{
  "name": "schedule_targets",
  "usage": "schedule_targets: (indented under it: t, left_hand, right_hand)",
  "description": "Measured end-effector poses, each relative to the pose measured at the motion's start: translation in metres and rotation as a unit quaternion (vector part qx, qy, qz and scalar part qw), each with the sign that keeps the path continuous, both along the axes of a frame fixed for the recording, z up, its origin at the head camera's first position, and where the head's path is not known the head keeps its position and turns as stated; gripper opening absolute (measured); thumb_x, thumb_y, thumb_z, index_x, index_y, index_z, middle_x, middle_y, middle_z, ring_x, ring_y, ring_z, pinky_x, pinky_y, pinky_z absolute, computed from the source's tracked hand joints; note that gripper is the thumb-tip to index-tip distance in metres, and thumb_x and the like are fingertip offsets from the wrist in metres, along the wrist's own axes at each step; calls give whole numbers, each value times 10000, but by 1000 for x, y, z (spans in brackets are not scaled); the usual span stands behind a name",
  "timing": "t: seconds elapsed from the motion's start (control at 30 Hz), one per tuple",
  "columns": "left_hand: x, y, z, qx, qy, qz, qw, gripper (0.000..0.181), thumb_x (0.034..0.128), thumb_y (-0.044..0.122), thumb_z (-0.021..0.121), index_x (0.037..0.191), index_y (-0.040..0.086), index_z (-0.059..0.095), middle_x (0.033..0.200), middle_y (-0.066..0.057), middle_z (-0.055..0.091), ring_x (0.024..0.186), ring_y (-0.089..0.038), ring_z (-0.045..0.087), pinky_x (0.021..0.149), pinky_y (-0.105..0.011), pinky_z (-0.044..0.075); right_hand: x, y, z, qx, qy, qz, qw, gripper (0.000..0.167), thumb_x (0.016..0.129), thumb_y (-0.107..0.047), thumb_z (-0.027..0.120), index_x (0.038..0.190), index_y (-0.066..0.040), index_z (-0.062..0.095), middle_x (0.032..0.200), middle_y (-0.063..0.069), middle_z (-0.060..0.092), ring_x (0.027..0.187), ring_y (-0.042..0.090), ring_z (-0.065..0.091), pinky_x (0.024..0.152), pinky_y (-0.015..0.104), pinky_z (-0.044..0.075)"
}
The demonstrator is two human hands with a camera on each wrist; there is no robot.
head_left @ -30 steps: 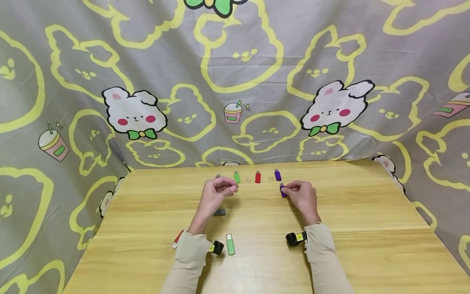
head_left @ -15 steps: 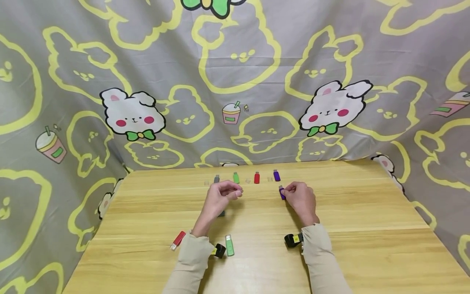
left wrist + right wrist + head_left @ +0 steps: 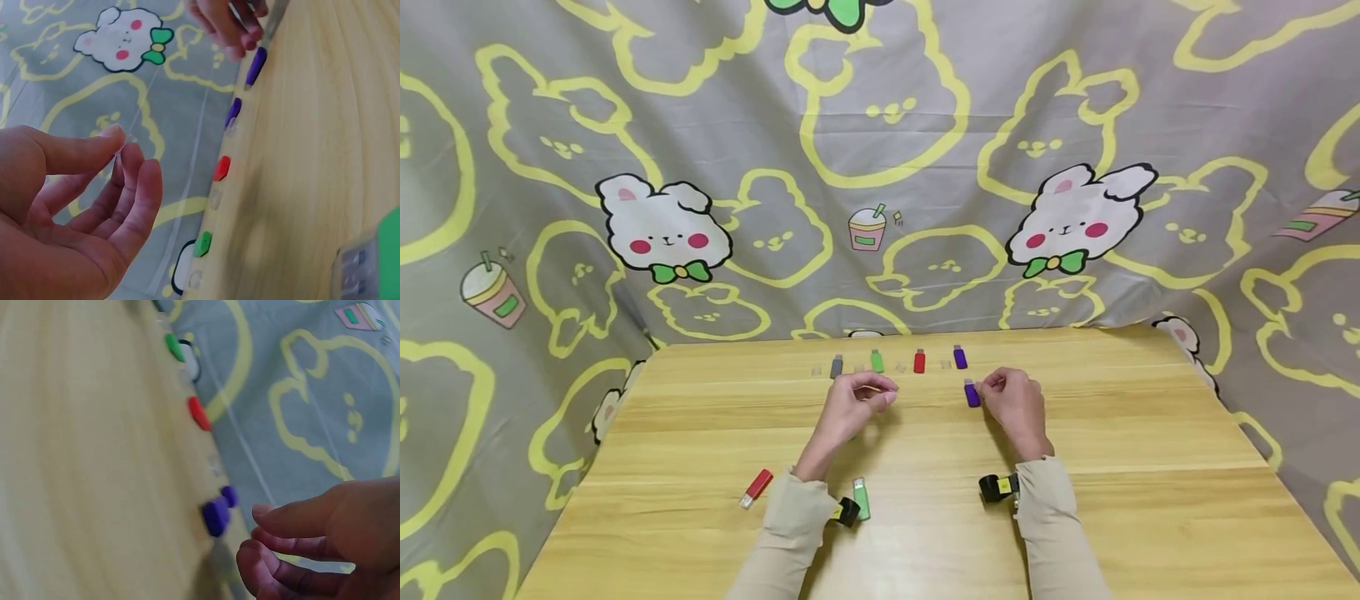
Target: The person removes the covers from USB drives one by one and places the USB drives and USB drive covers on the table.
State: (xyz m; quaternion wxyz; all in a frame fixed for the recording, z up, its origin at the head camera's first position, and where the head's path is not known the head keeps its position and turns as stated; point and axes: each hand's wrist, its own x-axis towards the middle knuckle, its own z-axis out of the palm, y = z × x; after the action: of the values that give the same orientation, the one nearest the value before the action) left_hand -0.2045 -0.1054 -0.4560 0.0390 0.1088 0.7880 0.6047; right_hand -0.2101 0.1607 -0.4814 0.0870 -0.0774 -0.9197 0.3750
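Observation:
My left hand (image 3: 852, 412) is held over the middle of the table. Its thumb and a fingertip pinch a small transparent cap (image 3: 129, 140), seen in the left wrist view. My right hand (image 3: 1017, 410) is just right of a purple USB stick (image 3: 972, 393) that lies on the table. In the right wrist view its thumb and fingers are apart, with nothing between them. Behind that stick lies a second purple USB stick (image 3: 960, 357), in a back row with a red USB stick (image 3: 919, 361), a green one and a grey one.
Transparent caps lie between the back-row sticks, one being the cap (image 3: 946, 364) by the purple stick. Nearer the front are a red USB stick (image 3: 757, 489) and a green USB stick (image 3: 861, 497). A patterned curtain (image 3: 917, 183) rises behind the wooden table (image 3: 1150, 517).
My right hand has let go of the nearer purple USB stick, which now lies on the table. My left hand has shifted slightly right and nearer, still pinching the cap.

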Motion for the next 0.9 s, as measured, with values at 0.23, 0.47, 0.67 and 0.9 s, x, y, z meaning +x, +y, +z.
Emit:
schedule_targets:
  t: [0.23, 0.47, 0.67, 0.9]
  left_hand:
    - [-20, 21, -3, -684, 293, -407, 9964, 72, 912, -25, 742, 983, -18, 737, 926, -94, 741, 802, -178, 692, 745, -257, 583]
    - [-45, 59, -8, -1214, 175, -631, 9904, 46, 906, 7, 769, 880, 45, 768, 816, -28, 720, 719, -142, 657, 638, -220, 536]
    - [-55, 83, -17, -1837, 222, -661, 9805, 62, 882, 9, 796, 838, 51, 791, 759, -14, 727, 662, -97, 608, 617, -202, 484]
    - [-59, 98, -23, -2310, 493, -653, 9695, 97, 838, -19, 821, 774, 48, 793, 743, -11, 737, 649, -74, 584, 659, -211, 490]
  right_hand:
    - [4, 21, 12, -375, 168, -110, 9991, 180, 950, -160, 728, 977, 18, 743, 881, 160, 736, 822, 331, 678, 725, 429, 502]
    - [7, 42, 11, -511, 55, -313, 9982, 180, 954, -169, 723, 989, 6, 749, 912, 148, 734, 851, 305, 666, 721, 346, 477]
    - [9, 51, 9, -507, 21, -354, 9981, 186, 955, -166, 723, 993, 14, 753, 915, 152, 728, 852, 296, 653, 720, 336, 467]
    - [9, 56, 9, -595, -37, -381, 9975, 182, 953, -154, 722, 988, 23, 752, 896, 144, 718, 828, 275, 638, 660, 297, 472]
